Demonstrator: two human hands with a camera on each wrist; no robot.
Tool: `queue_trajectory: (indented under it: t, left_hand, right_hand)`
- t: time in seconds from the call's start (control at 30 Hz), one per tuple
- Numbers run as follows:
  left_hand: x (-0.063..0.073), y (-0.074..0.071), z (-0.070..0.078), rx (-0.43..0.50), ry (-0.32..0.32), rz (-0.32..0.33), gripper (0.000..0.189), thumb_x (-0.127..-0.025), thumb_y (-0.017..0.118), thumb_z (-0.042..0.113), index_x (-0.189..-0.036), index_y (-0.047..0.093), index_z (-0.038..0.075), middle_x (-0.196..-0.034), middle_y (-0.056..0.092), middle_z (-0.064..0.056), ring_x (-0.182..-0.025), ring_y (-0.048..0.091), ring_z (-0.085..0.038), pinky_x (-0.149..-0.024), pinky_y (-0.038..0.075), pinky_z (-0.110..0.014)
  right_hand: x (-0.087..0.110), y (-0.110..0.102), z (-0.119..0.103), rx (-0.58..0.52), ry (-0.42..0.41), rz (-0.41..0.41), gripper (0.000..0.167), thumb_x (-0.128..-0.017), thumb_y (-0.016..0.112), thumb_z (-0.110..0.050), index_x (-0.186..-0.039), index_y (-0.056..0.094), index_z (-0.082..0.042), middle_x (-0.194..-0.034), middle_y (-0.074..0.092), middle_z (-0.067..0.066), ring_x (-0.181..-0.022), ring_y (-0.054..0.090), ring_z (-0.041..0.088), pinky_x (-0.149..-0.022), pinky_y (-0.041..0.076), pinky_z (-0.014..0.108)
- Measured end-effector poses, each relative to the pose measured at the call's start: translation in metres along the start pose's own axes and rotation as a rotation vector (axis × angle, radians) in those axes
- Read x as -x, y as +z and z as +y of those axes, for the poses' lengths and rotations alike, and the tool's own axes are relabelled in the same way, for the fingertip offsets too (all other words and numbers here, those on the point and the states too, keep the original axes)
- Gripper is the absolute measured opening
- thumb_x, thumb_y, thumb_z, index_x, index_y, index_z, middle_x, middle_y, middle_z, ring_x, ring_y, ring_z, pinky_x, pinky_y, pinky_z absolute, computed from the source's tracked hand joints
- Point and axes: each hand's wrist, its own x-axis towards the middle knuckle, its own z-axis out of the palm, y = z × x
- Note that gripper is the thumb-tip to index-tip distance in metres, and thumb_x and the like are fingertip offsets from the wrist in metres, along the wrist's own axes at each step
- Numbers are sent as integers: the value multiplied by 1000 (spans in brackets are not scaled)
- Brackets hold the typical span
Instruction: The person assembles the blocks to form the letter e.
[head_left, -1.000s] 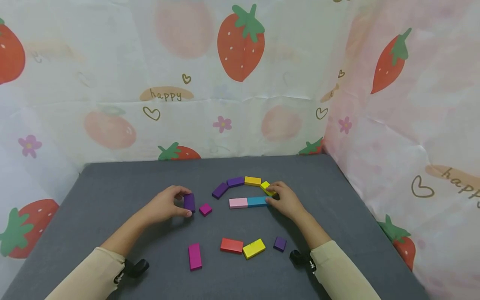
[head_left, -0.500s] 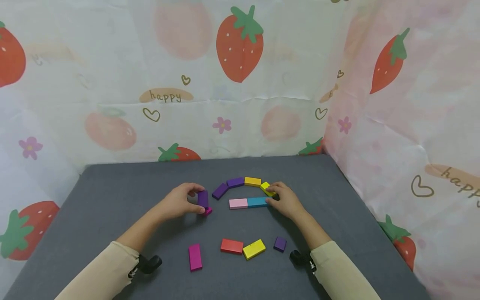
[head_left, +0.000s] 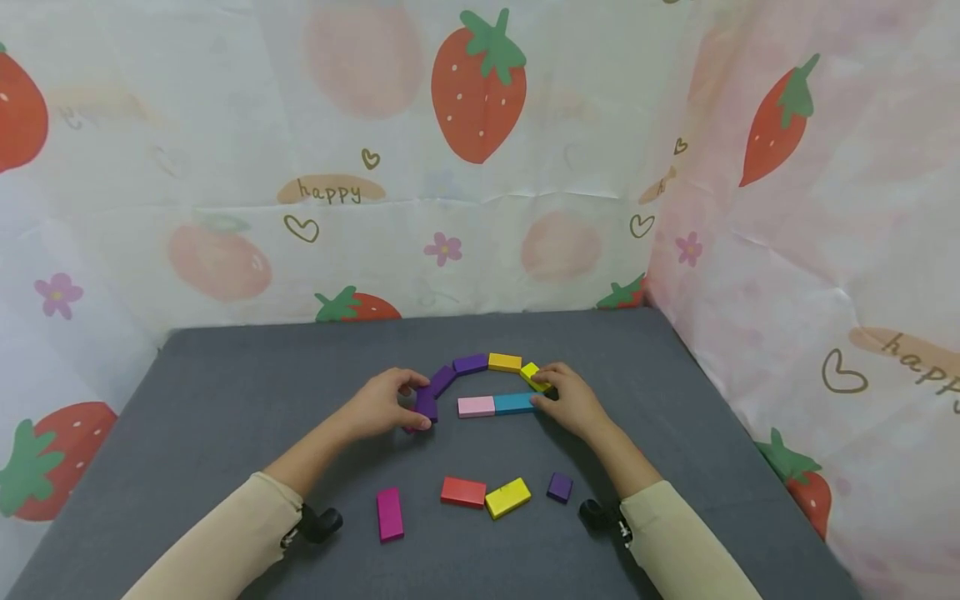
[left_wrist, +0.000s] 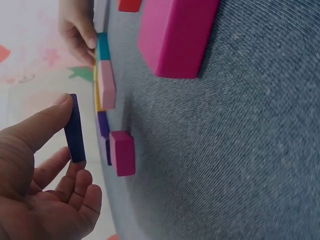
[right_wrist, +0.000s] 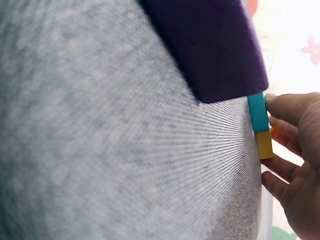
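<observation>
Left hand pinches a purple block at its fingertips, just over the magenta cube; right hand touches the blue block, fingers relaxed.

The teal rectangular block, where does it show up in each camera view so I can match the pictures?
Head view: the teal rectangular block lies mid-table, touching the pale pink rectangular block on its left.
Left wrist view: the teal block is at the upper left, above the pink block.
Right wrist view: the teal block is a thin strip at the right edge.
Shared landmark: the right hand, its fingertips touching the teal block's end.
</observation>
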Motion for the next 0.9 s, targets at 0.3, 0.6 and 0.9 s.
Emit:
queue_trajectory:
  t: [0.3, 0.6, 0.9]
  left_hand:
    - [-7, 11, -2, -19, 2, -13, 63, -77, 92, 30, -132, 66, 14, -130, 61, -10, -118, 58, -26, -99, 48, -47]
    - [-8, 15, -5, -30, 27, -23, 63, -75, 93, 28, -129, 67, 10, -130, 63, -11, -123, 58, -29, -106, 45, -49]
    - [-8, 16, -11, -51, 18, -25, 63, -75, 93, 27, -128, 66, 7, -128, 64, -13, -122, 58, -30, -107, 45, -50]
  right_hand:
    - [0, 0, 0, -4, 6, -3, 42, -96, 73, -23, -134, 66, -6, -141, 56, 11, -130, 55, 33, -108, 45, 52]
    - [0, 0, -1, 1, 4, -1, 42, -96, 74, -22, -134, 66, -6, -140, 56, 11, -130, 55, 33, -108, 45, 52]
    - [-1, 0, -1, -7, 7, -2, 42, -96, 74, -22, -134, 66, -6, -140, 56, 11, -130, 54, 33, -109, 44, 52]
